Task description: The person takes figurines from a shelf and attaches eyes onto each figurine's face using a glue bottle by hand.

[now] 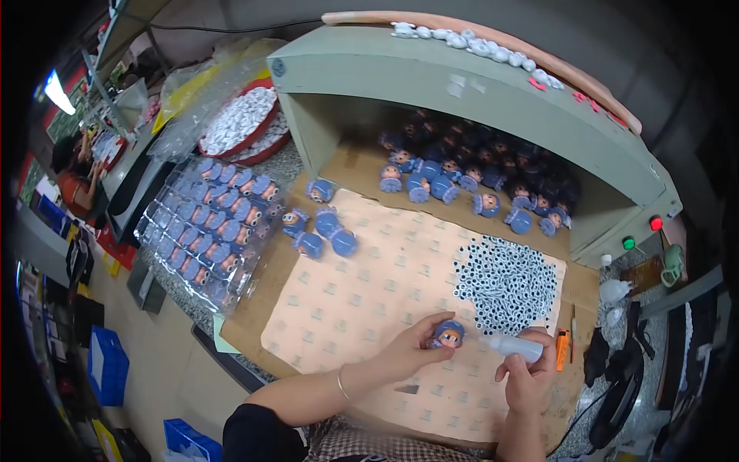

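Between the thumb and fingers of my left hand [419,343] is a small doll head [449,334] with a blue cap, its face turned up. My right hand [531,373] grips a translucent squeeze bottle [517,348], and its narrow tip points left at the doll head. Whether the tip touches the head I cannot tell. Just beyond the bottle, a spread of small black-and-white ring-like pieces [504,285] covers part of the patterned pink sheet [362,277]. Several more blue-capped doll heads [336,232] lie at the sheet's far left corner.
A grey-green box-like housing [462,73] arches over many doll heads [443,185]. Clear trays [212,223] of doll heads stand left, below red bowls [242,123] of white pieces. An orange cutter [562,350] lies right. Another person [77,173] sits far left.
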A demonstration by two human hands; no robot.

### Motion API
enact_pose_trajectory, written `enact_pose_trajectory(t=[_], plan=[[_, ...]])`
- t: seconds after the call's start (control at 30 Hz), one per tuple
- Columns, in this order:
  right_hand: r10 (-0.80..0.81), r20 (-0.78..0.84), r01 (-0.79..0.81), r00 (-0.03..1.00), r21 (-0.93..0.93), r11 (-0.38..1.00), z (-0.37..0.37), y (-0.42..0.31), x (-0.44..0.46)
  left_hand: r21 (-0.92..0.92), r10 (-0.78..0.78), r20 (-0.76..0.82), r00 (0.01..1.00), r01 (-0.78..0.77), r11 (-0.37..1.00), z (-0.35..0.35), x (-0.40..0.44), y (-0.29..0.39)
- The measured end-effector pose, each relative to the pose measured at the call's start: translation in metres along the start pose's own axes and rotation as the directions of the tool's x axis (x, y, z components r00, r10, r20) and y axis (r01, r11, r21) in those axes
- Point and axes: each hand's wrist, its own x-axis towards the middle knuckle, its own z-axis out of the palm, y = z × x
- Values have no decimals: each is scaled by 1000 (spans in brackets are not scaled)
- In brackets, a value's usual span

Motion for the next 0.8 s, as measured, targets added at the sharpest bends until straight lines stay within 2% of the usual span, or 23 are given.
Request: enact_pose_trajectory(t=[0.03,0.07,0.1,0.17,0.37,0.8], plan=[[-40,-12,40,999,-12,999,3,1,-3,7,-8,-5,1000,8,1000,2,-1,4],[8,-38,-9,999,-15,1000,5,-1,-6,13,-15,-14,1000,15,1000,3,-3,6],[-96,-9,93,995,-179,979,0,5,-9,18,-11,-9,1000,11,1000,5,-3,6],[-280,111,299,954,-473,829,-9,19,-13,28,8,-4,1000,-8,1000,6,-4,6],[-403,203,443,893,-557,702,2,15,-9,-26,-6,-3,1000,6,1000,5,-2,1],[-451,274,521,849,-571,634,3,19,-7,-29,-6,-1,1000,6,1000,5,-3,1]])
